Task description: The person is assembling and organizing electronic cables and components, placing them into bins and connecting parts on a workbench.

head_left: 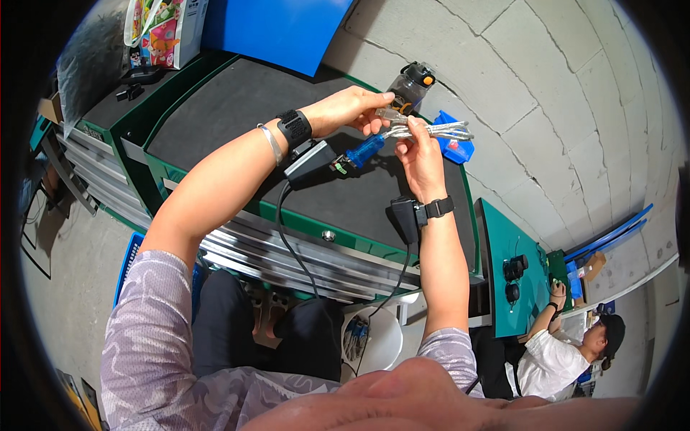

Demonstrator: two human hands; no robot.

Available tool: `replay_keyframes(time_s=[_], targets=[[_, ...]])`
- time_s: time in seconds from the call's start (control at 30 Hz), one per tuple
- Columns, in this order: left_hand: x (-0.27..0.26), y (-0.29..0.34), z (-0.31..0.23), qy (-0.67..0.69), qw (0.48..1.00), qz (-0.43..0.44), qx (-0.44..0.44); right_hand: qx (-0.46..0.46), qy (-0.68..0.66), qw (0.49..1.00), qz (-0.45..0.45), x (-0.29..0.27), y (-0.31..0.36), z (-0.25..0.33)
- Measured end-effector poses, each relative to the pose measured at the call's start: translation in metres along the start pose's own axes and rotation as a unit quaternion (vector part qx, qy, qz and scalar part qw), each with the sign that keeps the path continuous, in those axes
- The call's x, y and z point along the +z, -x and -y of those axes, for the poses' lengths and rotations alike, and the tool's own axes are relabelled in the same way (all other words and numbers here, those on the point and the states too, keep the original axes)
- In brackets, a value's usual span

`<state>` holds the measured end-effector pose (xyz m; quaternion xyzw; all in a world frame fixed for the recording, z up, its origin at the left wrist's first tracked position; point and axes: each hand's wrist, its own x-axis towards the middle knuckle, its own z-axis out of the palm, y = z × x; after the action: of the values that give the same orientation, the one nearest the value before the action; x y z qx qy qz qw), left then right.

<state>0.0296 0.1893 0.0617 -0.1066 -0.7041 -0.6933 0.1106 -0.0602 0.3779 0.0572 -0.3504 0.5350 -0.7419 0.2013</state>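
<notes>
Above the far part of the dark bench mat, both hands are on one cable (pixel 451 130), clear and silvery, looped into a bundle. My left hand (pixel 357 113) is closed near its metal USB plug (pixel 390 115), thumb and fingers around that end. My right hand (pixel 420 154) pinches the looped bundle between thumb and fingers, with loops sticking out to the right. Below the hands hangs a translucent blue connector (pixel 366 151), tipped with a small green terminal block (pixel 341 166). Exactly where the left fingertips touch the plug is hard to see.
Behind the hands stand a dark drink bottle (pixel 411 87) and a blue bin (pixel 456 149). A blue panel (pixel 277 29) lies at the back. By my knees, a white bucket (pixel 382 337) holds cables. Wires trail from both wrist units. At right, a co-worker (pixel 557 359) sits by a green table (pixel 507 237).
</notes>
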Motion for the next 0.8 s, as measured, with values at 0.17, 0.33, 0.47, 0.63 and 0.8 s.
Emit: replay_keyframes(time_s=[0.17, 0.33, 0.47, 0.63, 0.8], targets=[[0.0006, -0.0009, -0.0002, -0.031, 0.997, -0.064, 0.006, 0.012, -0.011, 1.0, 0.008, -0.0015, -0.0012, -0.0012], [0.0048, 0.002, 0.0005, -0.117, 0.993, 0.002, 0.002, 0.022, 0.012, 0.999, 0.023, -0.0037, -0.0001, -0.0015], [0.0062, 0.0028, 0.0028, -0.202, 0.979, 0.015, 0.023, 0.002, 0.018, 0.999, 0.027, -0.0015, 0.0014, -0.0011], [0.0007, 0.0011, 0.0003, -0.106, 0.993, 0.05, 0.003, -0.06, 0.008, 0.997, 0.051, 0.0033, 0.0027, -0.0003], [0.0036, 0.0015, -0.0022, -0.106, 0.992, 0.072, 0.013, -0.086, 0.072, 0.994, 0.003, 0.0049, 0.0011, -0.0019]])
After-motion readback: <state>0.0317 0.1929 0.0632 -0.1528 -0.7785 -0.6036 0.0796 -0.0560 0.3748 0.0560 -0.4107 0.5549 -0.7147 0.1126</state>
